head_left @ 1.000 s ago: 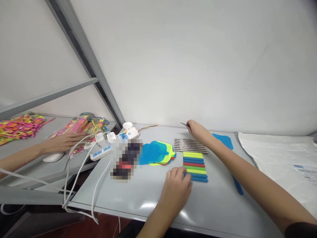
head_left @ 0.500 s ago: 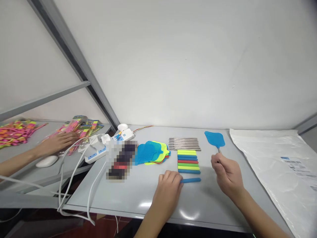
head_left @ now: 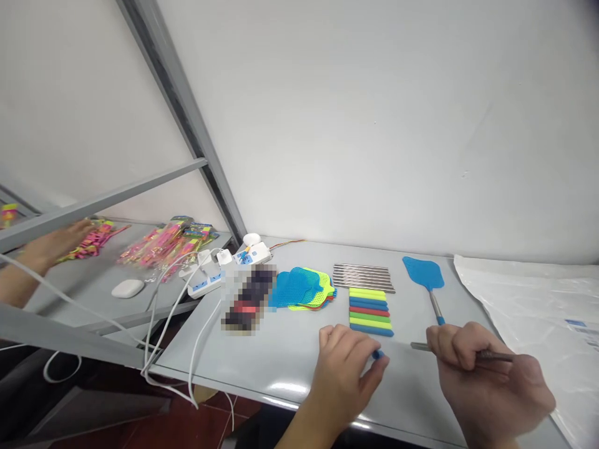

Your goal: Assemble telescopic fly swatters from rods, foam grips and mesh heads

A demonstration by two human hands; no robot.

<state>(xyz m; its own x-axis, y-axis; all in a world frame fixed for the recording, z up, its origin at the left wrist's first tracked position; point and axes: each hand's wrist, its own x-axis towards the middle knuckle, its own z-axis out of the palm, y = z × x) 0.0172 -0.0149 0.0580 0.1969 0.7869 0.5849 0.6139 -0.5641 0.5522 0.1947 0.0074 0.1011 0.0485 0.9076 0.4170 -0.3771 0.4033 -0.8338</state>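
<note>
My left hand [head_left: 344,374] is closed on a blue handle sleeve [head_left: 378,354]; only its tip shows past my fingers. My right hand [head_left: 486,383] is closed on a thin metal rod [head_left: 420,347] that points left toward the sleeve's tip, a short gap apart. Both hands hover near the grey table's front edge [head_left: 281,390]. Behind them lies a stack of coloured handle sleeves [head_left: 369,310], a row of metal rods [head_left: 362,276] and a pile of mesh swatter heads [head_left: 302,288]. A blue fly swatter [head_left: 423,273] lies flat beyond my right hand.
A large clear plastic bag [head_left: 528,293] covers the table's right side. White power strips [head_left: 206,280] and cables hang off the left edge beside a blurred dark object [head_left: 250,299]. On the neighbouring table another person's hand [head_left: 47,246] rests on pink packets [head_left: 159,243].
My right hand has come back from the far rod row to the front edge holding a rod. My left hand has drawn a blue sleeve off the stack. The other person's hand moved left.
</note>
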